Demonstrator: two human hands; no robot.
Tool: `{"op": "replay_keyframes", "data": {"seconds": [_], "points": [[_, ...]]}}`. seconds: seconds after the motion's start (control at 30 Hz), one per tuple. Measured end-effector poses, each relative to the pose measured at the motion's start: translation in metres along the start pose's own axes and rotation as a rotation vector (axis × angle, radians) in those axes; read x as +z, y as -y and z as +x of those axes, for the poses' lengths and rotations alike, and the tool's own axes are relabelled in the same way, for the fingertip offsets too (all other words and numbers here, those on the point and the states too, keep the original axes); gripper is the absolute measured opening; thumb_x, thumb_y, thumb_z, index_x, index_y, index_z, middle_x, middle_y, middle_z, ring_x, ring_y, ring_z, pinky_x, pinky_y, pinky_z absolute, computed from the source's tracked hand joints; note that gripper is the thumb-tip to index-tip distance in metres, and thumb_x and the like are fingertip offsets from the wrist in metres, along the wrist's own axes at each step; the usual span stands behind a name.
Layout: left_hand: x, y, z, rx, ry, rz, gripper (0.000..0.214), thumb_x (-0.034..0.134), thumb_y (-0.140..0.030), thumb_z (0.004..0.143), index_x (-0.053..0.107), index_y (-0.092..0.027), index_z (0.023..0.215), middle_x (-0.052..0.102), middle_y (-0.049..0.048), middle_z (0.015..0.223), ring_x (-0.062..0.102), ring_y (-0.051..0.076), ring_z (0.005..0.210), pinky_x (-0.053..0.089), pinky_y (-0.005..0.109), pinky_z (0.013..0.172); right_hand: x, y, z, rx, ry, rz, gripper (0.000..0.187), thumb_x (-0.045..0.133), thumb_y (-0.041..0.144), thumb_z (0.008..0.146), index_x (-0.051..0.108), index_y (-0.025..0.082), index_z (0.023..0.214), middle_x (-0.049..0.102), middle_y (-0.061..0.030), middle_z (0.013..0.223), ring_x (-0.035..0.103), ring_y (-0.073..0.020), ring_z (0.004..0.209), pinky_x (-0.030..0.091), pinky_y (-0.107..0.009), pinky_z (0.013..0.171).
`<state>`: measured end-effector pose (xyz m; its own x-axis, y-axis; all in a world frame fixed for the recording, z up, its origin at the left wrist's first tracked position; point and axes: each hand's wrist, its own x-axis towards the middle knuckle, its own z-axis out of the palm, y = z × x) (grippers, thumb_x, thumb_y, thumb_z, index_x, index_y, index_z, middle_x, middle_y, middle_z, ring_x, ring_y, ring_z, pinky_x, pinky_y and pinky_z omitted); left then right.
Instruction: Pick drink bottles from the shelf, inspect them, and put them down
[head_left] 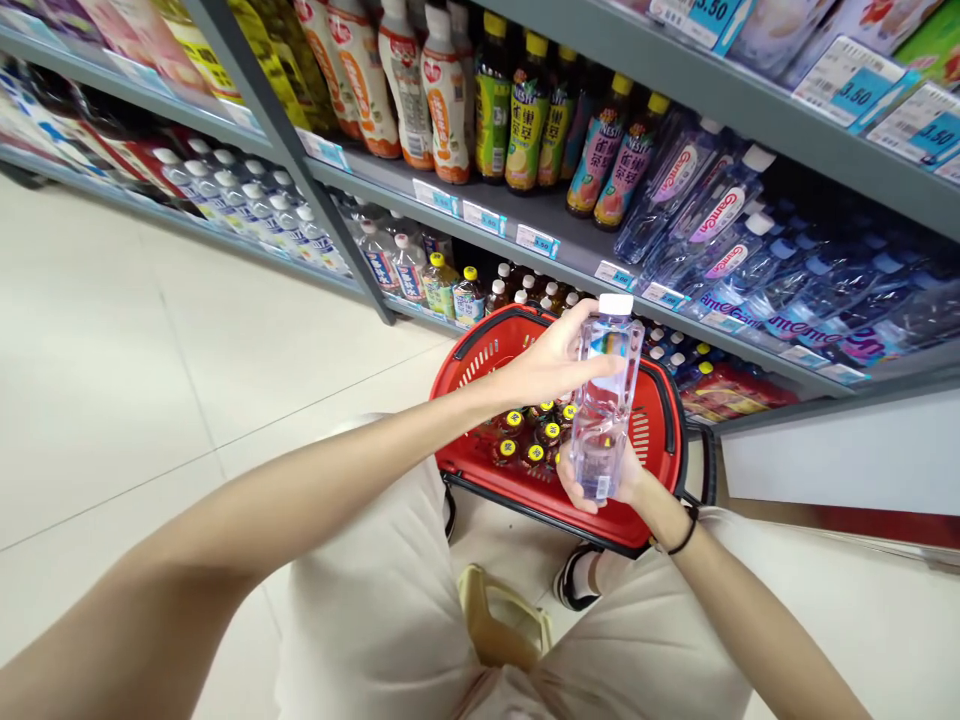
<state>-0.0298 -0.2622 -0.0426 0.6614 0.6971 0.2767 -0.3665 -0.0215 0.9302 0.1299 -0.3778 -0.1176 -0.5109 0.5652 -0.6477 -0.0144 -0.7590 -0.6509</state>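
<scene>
A clear water bottle (606, 400) with a white cap stands upright in my two hands above a red shopping basket (660, 455). My left hand (547, 365) reaches in from the left and wraps its fingers round the bottle's upper part. My right hand (622, 485) cups the bottle's base from below; a black band circles that wrist. Several dark bottles with yellow caps (529, 440) lie inside the basket beneath the water bottle.
Grey shelves (570, 245) of bottled drinks run from upper left to right, with blue water bottles (757, 270) lying on the right shelf and price tags along the edges. The basket sits on a pale tiled floor (112, 370). My knees and one shoe (574, 580) show below.
</scene>
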Motion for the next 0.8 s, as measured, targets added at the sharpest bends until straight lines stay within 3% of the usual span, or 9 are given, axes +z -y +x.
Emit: {"op": "replay_keyframes", "data": {"seconds": [0.1, 0.17, 0.23, 0.37, 0.47, 0.6, 0.67, 0.7, 0.8], "points": [[0.004, 0.0, -0.007, 0.031, 0.03, 0.09, 0.061, 0.082, -0.04, 0.084, 0.052, -0.018, 0.133, 0.067, 0.0094, 0.127, 0.068, 0.025, 0.115, 0.056, 0.035, 0.1, -0.019, -0.013, 0.004, 0.114, 0.249, -0.02, 0.094, -0.011, 0.082, 0.084, 0.058, 0.019, 0.075, 0.056, -0.0095, 0.054, 0.052, -0.0215, 0.038, 0.033, -0.03, 0.032], [0.007, 0.0, -0.01, 0.045, 0.032, 0.119, 0.06, 0.085, -0.044, 0.083, 0.055, -0.018, 0.127, 0.069, 0.0075, 0.117, 0.069, 0.022, 0.103, 0.058, 0.034, 0.092, -0.032, -0.024, 0.013, 0.131, 0.466, -0.002, 0.081, 0.026, 0.089, 0.082, 0.061, 0.017, 0.074, 0.057, -0.0083, 0.052, 0.056, -0.0225, 0.039, 0.04, -0.03, 0.032], [0.01, -0.002, -0.011, 0.092, 0.017, 0.139, 0.06, 0.089, -0.043, 0.078, 0.058, -0.017, 0.122, 0.07, 0.0065, 0.109, 0.068, 0.02, 0.096, 0.058, 0.033, 0.088, -0.043, -0.034, 0.026, 0.119, 0.773, 0.097, 0.076, 0.055, 0.087, 0.075, 0.065, 0.012, 0.076, 0.062, -0.0103, 0.055, 0.062, -0.0267, 0.041, 0.044, -0.032, 0.03], [0.014, -0.011, -0.014, 0.151, -0.007, 0.189, 0.058, 0.096, -0.037, 0.068, 0.063, -0.016, 0.11, 0.069, 0.0049, 0.101, 0.066, 0.018, 0.088, 0.057, 0.031, 0.084, -0.051, -0.039, 0.047, 0.22, 1.164, 0.254, 0.069, 0.062, 0.072, 0.088, 0.073, 0.003, 0.094, 0.074, -0.0187, 0.074, 0.073, -0.0317, 0.054, 0.054, -0.037, 0.035], [0.017, -0.017, -0.016, 0.136, 0.028, 0.13, 0.058, 0.097, -0.037, 0.067, 0.063, -0.016, 0.108, 0.072, 0.0043, 0.096, 0.068, 0.017, 0.084, 0.057, 0.031, 0.082, -0.044, -0.034, 0.053, 0.303, 1.328, 0.338, 0.076, 0.059, 0.071, 0.092, 0.076, -0.001, 0.106, 0.076, -0.0237, 0.086, 0.078, -0.0358, 0.066, 0.06, -0.041, 0.042], [0.022, -0.017, -0.019, 0.153, 0.077, 0.076, 0.053, 0.094, -0.035, 0.07, 0.063, -0.016, 0.108, 0.074, 0.0049, 0.095, 0.07, 0.017, 0.083, 0.056, 0.029, 0.08, -0.028, -0.029, 0.052, 0.493, 1.434, 0.354, 0.082, 0.058, 0.075, 0.09, 0.079, -0.002, 0.105, 0.076, -0.0248, 0.087, 0.078, -0.0388, 0.068, 0.063, -0.049, 0.049], [0.025, -0.016, -0.021, 0.156, 0.083, 0.093, 0.051, 0.094, -0.033, 0.069, 0.063, -0.016, 0.106, 0.074, 0.0047, 0.094, 0.069, 0.016, 0.082, 0.056, 0.028, 0.079, -0.022, -0.029, 0.046, 0.509, 1.429, 0.294, 0.078, 0.064, 0.075, 0.087, 0.08, -0.001, 0.097, 0.076, -0.0227, 0.081, 0.076, -0.0362, 0.061, 0.063, -0.047, 0.048], [0.026, -0.017, -0.021, 0.151, 0.087, 0.103, 0.051, 0.094, -0.033, 0.068, 0.064, -0.016, 0.105, 0.074, 0.0043, 0.092, 0.068, 0.015, 0.081, 0.055, 0.028, 0.077, -0.02, -0.028, 0.041, 0.483, 1.366, 0.243, 0.077, 0.064, 0.076, 0.086, 0.079, 0.001, 0.092, 0.075, -0.0217, 0.077, 0.075, -0.0342, 0.057, 0.062, -0.045, 0.047], [0.028, -0.017, -0.022, 0.128, 0.106, 0.091, 0.05, 0.095, -0.032, 0.068, 0.064, -0.015, 0.103, 0.072, 0.0033, 0.089, 0.066, 0.014, 0.077, 0.054, 0.026, 0.074, -0.016, -0.024, 0.027, 0.326, 0.881, 0.095, 0.078, 0.047, 0.081, 0.093, 0.073, 0.008, 0.085, 0.073, -0.0179, 0.072, 0.07, -0.0267, 0.051, 0.058, -0.037, 0.044]]}}
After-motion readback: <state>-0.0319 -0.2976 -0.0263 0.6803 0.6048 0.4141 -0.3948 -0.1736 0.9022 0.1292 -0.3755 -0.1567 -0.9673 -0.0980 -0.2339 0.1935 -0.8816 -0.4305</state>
